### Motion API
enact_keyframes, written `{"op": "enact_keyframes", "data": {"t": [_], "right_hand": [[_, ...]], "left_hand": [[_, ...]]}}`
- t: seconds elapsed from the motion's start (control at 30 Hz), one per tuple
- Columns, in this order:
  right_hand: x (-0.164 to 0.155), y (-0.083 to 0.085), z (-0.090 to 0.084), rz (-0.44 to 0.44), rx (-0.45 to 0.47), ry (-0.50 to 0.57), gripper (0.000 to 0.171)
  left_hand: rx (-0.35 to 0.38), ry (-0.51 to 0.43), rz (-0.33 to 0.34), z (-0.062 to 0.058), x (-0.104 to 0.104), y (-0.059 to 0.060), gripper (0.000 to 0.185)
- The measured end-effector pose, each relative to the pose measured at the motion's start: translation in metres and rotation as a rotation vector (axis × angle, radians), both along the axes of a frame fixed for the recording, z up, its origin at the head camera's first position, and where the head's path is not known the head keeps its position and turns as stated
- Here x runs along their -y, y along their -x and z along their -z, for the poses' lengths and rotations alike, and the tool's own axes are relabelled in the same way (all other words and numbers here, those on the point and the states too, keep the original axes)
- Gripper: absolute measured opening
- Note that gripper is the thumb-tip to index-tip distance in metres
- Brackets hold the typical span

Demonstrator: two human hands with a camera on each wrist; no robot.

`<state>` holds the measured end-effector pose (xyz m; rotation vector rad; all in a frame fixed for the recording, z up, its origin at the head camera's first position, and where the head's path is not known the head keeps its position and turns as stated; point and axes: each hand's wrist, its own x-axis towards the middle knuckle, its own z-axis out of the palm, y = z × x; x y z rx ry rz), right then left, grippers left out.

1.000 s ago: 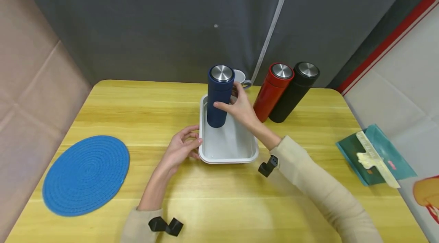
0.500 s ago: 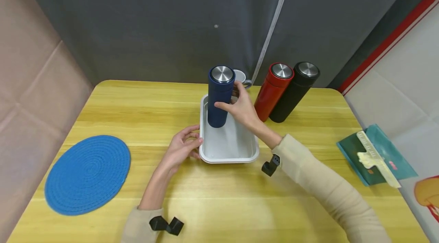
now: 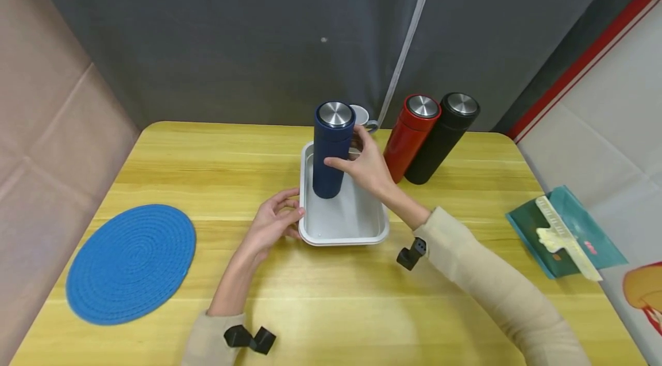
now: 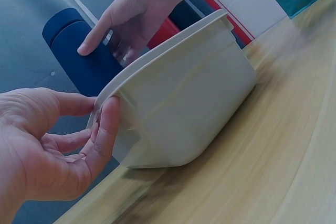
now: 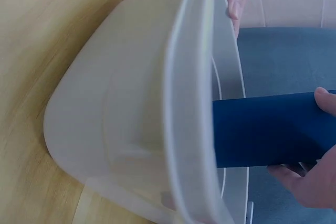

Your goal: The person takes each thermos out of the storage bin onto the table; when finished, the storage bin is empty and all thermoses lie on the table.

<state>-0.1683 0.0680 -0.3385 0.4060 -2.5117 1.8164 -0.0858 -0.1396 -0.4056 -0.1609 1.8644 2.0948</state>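
Observation:
A dark blue bottle with a steel lid stands upright with its base inside the white tray, at the far left of it. My right hand grips the bottle's side, fingers behind and thumb in front. In the right wrist view the blue bottle reaches past the tray's rim; its base is hidden. My left hand pinches the tray's left rim. The left wrist view shows that hand with its thumb on the tray's wall.
A red bottle and a black bottle lean together right of the tray. A white cup sits behind the blue bottle. A blue woven mat lies at the left, and a green pouch with a clip at the right edge.
The blue bottle in my right hand has come slightly lower and nearer within the tray. My left hand has stayed on the rim.

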Motion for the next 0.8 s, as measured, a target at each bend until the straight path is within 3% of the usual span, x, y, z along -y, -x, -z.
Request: {"op": "enact_keyframes", "data": {"t": [0.37,0.8], "right_hand": [[-0.015,-0.027,-0.01,0.001,-0.033,0.005,0.073],[-0.017,-0.04,-0.021,-0.036,-0.057,0.077,0.07]], "left_hand": [[-0.008,-0.011,0.007,0.0,0.001,-0.004,0.051],[-0.015,-0.013,-0.021,-0.001,0.006,-0.004,0.051]]}}
